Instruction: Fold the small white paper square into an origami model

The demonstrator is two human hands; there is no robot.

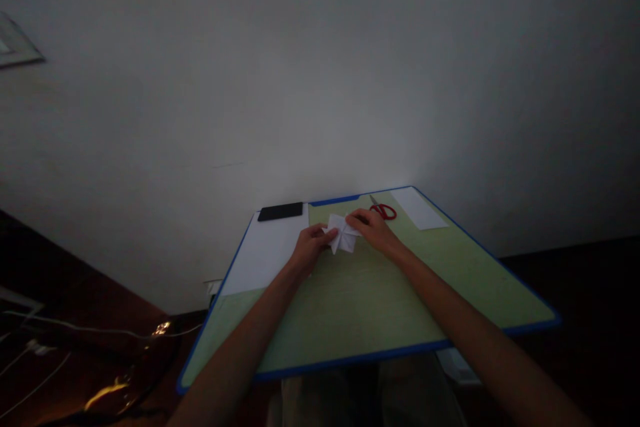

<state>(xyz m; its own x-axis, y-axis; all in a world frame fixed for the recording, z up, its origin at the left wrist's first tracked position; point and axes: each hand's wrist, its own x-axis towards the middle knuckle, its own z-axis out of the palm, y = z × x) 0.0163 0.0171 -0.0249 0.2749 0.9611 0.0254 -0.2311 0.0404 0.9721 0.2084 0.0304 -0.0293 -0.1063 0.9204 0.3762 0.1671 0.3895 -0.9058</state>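
Note:
A small piece of folded white paper [344, 239] with creased flaps is held above the middle of the green table. My left hand [311, 245] pinches its left side, thumb on top. At its upper right, the fingers of my right hand [371, 226] are closed on another flap. Just beyond my right hand lie scissors [385, 211] with red handles, their blades pointing to the back left. The paper's underside is hidden.
The green table [350, 320] has a blue edge and stands against a grey wall. A white sheet [260, 253] lies at its left, with a flat black object [281, 211] on it. A white paper strip [418, 208] lies back right. Cables [110, 329] run along the floor at left.

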